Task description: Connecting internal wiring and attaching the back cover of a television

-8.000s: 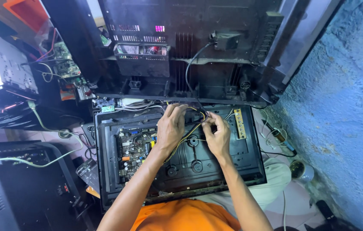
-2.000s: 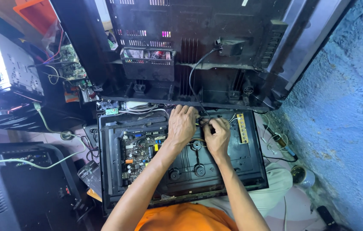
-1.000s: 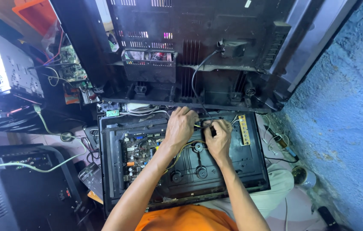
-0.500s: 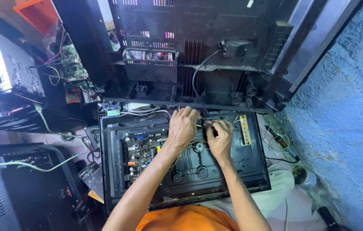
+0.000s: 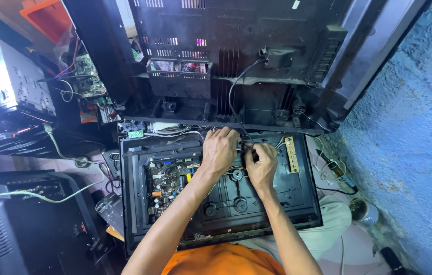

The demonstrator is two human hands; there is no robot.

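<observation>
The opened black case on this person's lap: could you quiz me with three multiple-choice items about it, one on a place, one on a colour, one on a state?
1. Where in the opened black case does the crowded circuit board sit?
A. Left part
B. Right edge
C. Outside it

2. What colour is the narrow strip board near the case's right side?
A. Red
B. Yellowish
C. White

3. How are the left hand and right hand placed?
A. Both lifted off
B. One on the wall
C. Both on the wires at the far edge

Answers: 1 A, the board fills the left section. 2 B, the strip shows yellowish. 3 C, both hands' fingers meet at the wires.
</observation>
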